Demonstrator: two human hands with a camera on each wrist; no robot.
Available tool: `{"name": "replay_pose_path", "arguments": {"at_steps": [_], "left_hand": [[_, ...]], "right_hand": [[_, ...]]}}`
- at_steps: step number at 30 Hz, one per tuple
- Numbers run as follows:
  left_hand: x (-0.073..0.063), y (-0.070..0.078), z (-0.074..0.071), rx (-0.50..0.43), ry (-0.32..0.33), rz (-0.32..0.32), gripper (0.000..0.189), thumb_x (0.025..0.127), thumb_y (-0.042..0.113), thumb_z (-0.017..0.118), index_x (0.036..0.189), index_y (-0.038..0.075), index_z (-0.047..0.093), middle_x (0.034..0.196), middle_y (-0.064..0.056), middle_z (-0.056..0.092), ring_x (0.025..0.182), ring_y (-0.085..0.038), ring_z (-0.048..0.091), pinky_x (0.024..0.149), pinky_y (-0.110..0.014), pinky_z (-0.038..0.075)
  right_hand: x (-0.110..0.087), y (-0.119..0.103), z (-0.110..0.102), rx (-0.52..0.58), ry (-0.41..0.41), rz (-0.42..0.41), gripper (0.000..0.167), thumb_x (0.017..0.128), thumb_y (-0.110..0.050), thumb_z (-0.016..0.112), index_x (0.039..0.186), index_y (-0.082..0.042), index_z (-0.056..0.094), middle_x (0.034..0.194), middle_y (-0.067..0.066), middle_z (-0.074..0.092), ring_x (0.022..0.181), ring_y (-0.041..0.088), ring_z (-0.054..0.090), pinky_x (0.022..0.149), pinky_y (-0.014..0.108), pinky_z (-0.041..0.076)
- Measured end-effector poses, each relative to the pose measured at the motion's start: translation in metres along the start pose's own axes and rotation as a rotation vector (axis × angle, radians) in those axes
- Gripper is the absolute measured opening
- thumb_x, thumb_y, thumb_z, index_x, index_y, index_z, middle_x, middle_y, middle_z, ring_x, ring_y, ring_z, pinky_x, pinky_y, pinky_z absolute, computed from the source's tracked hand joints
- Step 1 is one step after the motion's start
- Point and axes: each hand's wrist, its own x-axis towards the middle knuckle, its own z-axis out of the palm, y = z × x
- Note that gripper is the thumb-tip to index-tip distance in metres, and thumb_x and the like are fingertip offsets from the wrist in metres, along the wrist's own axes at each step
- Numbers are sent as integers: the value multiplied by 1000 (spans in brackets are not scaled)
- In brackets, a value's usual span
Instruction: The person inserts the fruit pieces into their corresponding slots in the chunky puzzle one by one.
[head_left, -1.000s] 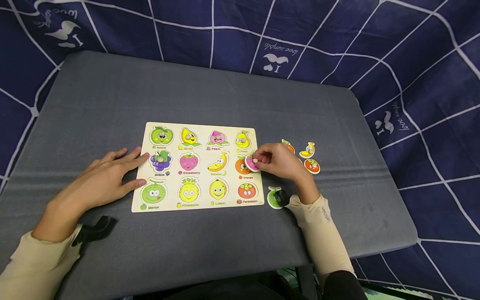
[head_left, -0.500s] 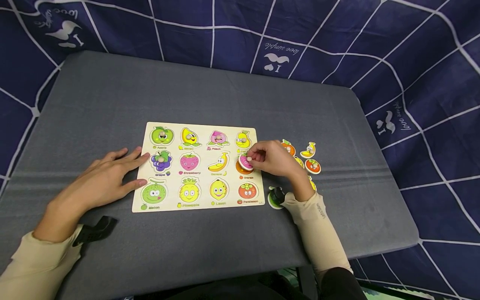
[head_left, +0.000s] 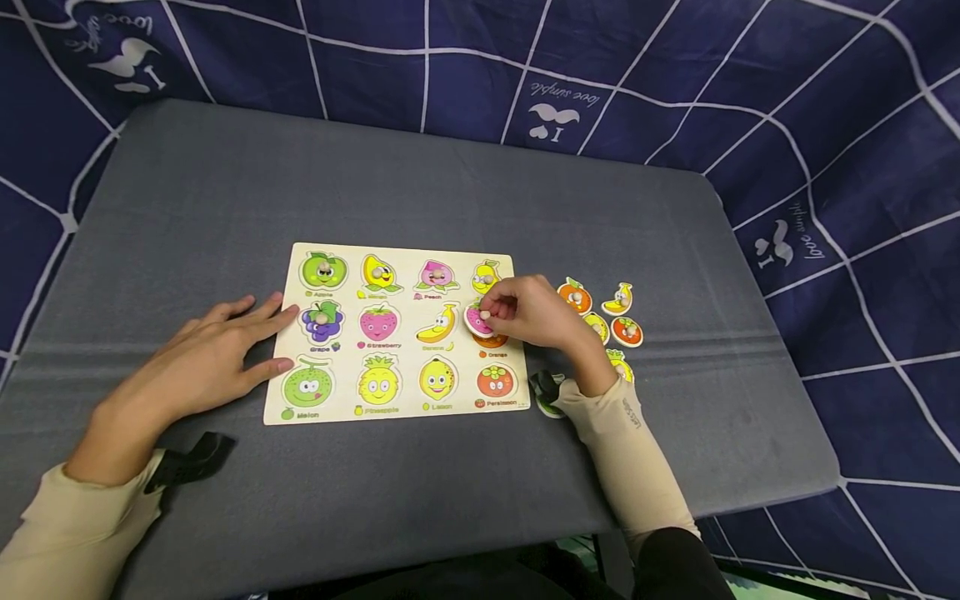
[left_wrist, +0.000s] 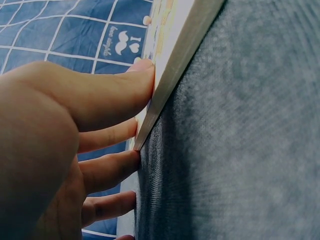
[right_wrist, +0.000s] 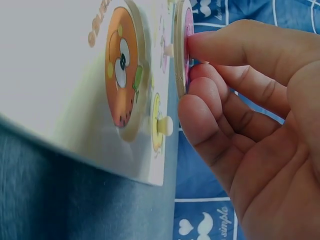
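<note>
A pale wooden fruit puzzle board [head_left: 407, 392] lies on the grey table. My left hand [head_left: 206, 358] rests at its left edge, fingers spread; the left wrist view has the thumb [left_wrist: 115, 95] on the board's edge. With thumb and fingers, my right hand [head_left: 542, 315] pinches a pink strawberry puzzle piece [head_left: 474, 320]. It hovers over the board, partly covering the orange picture. In the right wrist view the strawberry piece [right_wrist: 181, 50] stands apart from the board, its knob hidden by the fingers. Knobbed apple [head_left: 323, 271], grape, mango, peach and pear pieces sit in the board.
Right of the board lie loose pieces: an orange [head_left: 574, 296], a banana [head_left: 618, 299], a persimmon [head_left: 627, 332], a lemon [head_left: 596, 327] and a pineapple [head_left: 618, 365]. A melon piece [head_left: 551, 408] is partly hidden by the right wrist camera. Blue checked cloth [head_left: 360, 67] hangs behind the table.
My right hand has moved left over the board with the strawberry piece, uncovering more of the loose pieces on the right. The left hand and the board have stayed put.
</note>
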Motion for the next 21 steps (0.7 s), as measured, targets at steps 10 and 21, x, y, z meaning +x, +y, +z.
{"name": "replay_pose_path", "arguments": {"at_steps": [10, 21], "left_hand": [[-1, 1, -1, -5, -10, -10, 74, 92, 42, 70, 152, 11, 41, 154, -24, 32, 136, -54, 29, 95, -73, 27], [0, 1, -1, -8, -18, -19, 74, 92, 42, 70, 152, 11, 40, 155, -24, 32, 136, -54, 28, 94, -73, 28]], "right_hand": [[9, -8, 3, 6, -14, -25, 4, 83, -4, 74, 85, -7, 73, 70, -4, 62, 64, 9, 55, 60, 24, 47], [21, -19, 8, 28, -32, -61, 5, 83, -3, 74, 86, -6, 73, 71, -3, 62, 66, 10, 55, 63, 23, 47]]}}
